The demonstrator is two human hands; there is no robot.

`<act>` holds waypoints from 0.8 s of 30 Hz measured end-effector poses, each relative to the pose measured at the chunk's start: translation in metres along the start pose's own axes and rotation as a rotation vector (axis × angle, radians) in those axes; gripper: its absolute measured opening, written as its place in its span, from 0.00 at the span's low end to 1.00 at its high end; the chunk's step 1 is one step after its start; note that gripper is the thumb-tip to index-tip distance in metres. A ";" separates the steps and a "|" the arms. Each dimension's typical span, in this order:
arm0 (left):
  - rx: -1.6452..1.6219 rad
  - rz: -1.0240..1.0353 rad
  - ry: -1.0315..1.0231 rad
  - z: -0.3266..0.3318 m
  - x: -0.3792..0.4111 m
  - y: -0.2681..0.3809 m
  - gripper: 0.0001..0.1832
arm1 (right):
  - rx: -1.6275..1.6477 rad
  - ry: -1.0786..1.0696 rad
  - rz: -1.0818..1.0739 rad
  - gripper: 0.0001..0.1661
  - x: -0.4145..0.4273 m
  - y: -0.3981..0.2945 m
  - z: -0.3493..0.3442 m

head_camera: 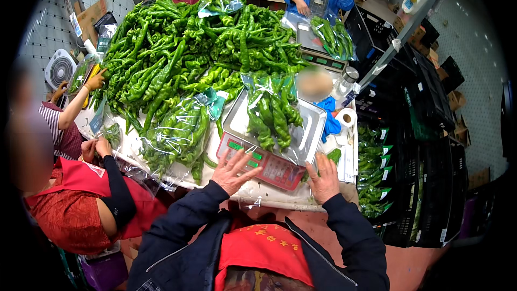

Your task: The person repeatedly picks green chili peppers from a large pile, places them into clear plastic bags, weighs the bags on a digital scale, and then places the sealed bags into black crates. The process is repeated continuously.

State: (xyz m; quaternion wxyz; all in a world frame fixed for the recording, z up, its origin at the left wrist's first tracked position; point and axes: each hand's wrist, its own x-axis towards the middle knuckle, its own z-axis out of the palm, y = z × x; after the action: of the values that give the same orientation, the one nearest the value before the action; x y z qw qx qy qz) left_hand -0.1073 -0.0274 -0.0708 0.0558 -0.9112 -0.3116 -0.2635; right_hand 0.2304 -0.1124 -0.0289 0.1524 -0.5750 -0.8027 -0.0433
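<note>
A clear plastic bag of long green peppers (270, 117) lies on the metal pan of a red digital scale (278, 169), whose display is lit. My left hand (236, 171), fingers spread and holding nothing, is at the scale's left front side by the display. At the right front corner of the pan, my right hand (324, 180) is spread as well, with nothing in its grip. To the left of the scale lie more bagged green peppers (177, 137). A large heap of loose green peppers (161, 60) covers much of the table behind.
Co-workers stand along the left and far sides. A second scale (319, 46) holds another pepper bag. Blue gloves (329, 119), a label roll (346, 117) and a lidded clear jar (346, 81) are right of my scale. Black crates (428, 89) and packed peppers (371, 169) stand beside the table.
</note>
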 end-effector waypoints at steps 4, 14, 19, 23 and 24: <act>-0.063 0.109 -0.145 -0.004 0.006 -0.003 0.41 | 0.018 -0.016 -0.100 0.44 0.013 -0.002 -0.001; -0.897 -0.327 -0.156 0.005 0.021 -0.035 0.15 | 0.650 0.112 0.272 0.08 0.067 0.001 -0.007; -1.457 -0.891 -0.130 0.023 0.055 -0.056 0.18 | 0.843 0.119 0.730 0.19 0.117 0.010 0.015; -1.487 -1.135 -0.089 0.037 0.070 -0.071 0.18 | 0.750 0.229 0.710 0.25 0.128 0.029 0.049; -1.502 -1.161 -0.073 0.038 0.073 -0.075 0.18 | 0.730 0.260 0.703 0.27 0.131 0.029 0.051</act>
State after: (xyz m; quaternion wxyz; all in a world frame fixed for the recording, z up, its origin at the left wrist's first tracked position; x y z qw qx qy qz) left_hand -0.0863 0.0817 -0.0708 -0.6943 -0.4191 -0.4665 -0.3531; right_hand 0.2099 0.0288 -0.0418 0.4466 -0.7090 -0.4985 0.2219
